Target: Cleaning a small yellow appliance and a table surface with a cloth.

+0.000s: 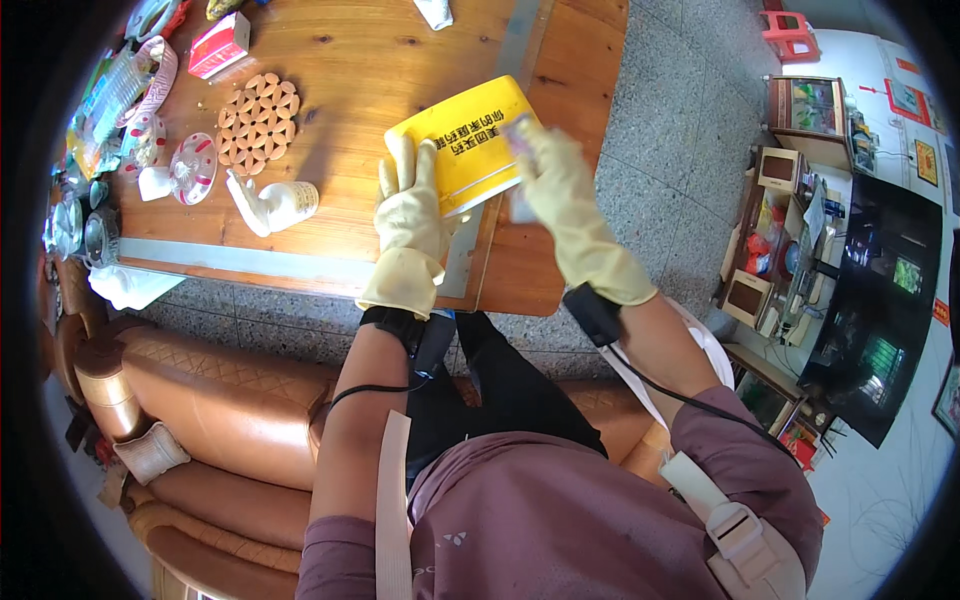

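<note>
A yellow plastic box or case (469, 139) with dark printed writing is held tilted over the wooden table (360, 90). My left hand (412, 202), in a cream rubber glove, grips its near left edge, fingers spread over the face. My right hand (551, 172), gloved likewise and slightly blurred, is at the right edge of the box with a purplish cloth or sponge (521, 133) in its fingers. A white spray bottle (281, 208) lies on its side on the table, left of my left hand.
A round wooden trivet (259, 124), a red and white box (220, 46) and a patterned clear dish (193, 169) are on the table's left part. Jars and bags crowd its far left edge. A brown leather sofa (225, 405) stands behind the near edge. A white cloth (435, 11) lies at the top.
</note>
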Demonstrator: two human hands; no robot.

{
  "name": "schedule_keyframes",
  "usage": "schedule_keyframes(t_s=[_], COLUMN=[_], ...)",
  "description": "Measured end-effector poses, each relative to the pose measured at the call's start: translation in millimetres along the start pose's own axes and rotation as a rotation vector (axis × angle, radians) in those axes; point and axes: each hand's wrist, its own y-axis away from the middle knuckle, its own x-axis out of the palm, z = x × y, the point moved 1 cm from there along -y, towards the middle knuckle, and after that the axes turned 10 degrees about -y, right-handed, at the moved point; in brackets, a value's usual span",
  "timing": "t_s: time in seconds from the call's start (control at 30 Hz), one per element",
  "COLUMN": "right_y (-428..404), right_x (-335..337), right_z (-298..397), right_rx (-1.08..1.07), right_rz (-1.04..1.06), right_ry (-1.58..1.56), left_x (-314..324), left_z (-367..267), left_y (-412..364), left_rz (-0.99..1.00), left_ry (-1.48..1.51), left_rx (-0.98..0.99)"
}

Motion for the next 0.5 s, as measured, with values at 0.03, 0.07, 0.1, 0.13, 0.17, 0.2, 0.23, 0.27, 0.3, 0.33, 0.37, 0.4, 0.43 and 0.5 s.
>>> schedule_keyframes(t_s=[0.03, 0.07, 0.1, 0.13, 0.17, 0.2, 0.23, 0.27, 0.3, 0.33, 0.37, 0.4, 0.43, 0.5], right_y=[-10.8, -21.7, -30.0, -33.8, -25.3, -9.6, -4.0, -8.2, -7.5, -7.4, -17.2, -41.4, -53.8, -57.2], right_x=[-15.4, -14.7, -13.5, -11.6, -1.7, 20.1, 30.6, 30.7, 27.3, 24.2, 23.3, 18.9, 17.2, 12.1], right_z=[8.4, 8.1, 7.1, 5.6, 4.1, 11.7, 14.4, 15.1, 12.3, 10.1, 0.5, -15.9, -16.0, -20.8], right_rx=[-0.233, -0.240, -0.263, -0.286, -0.283, -0.263, -0.244, -0.247, -0.350, -0.453, -0.445, -0.243, -0.045, -0.198], right_rz=[-0.135, -0.134, -0.114, -0.095, -0.096, 0.019, 0.129, 0.128, 0.261, 0.394, 0.397, 0.299, 0.210, 0.219], right_ry=[0.272, 0.270, 0.281, 0.292, 0.295, 0.334, 0.377, 0.376, 0.413, 0.448, 0.450, 0.465, 0.465, 0.510], left_x=[-2.9, -5.9, -7.7, -8.9, -10.0, -11.8, -8.2, -2.4, -1.0, -0.4, -0.5, -6.3, -10.2, -15.4], left_z=[-0.4, -1.5, -4.9, -10.2, -16.4, -15.4, -14.9, -13.6, -17.3, -18.8, -19.1, -23.8, -22.9, -22.8], left_y=[-1.6, -3.3, -4.6, -9.3, -16.9, -20.9, -24.5, -27.4, -25.3, -23.9, -22.7, -27.9, -29.6, -32.2], left_rz=[-0.006, -0.036, -0.059, -0.058, -0.060, -0.062, -0.064, -0.094, -0.112, -0.104, -0.079, -0.068, -0.072, 0.027], left_ry=[-0.001, -0.055, -0.105, -0.101, 0.025, 0.143, 0.143, 0.060, -0.017, -0.014, 0.073, 0.161, 0.159, 0.217], left_rx=[-0.005, -0.004, 0.004, 0.007, -0.023, -0.063, -0.063, -0.083, -0.097, -0.094, -0.090, -0.078, -0.080, -0.112])
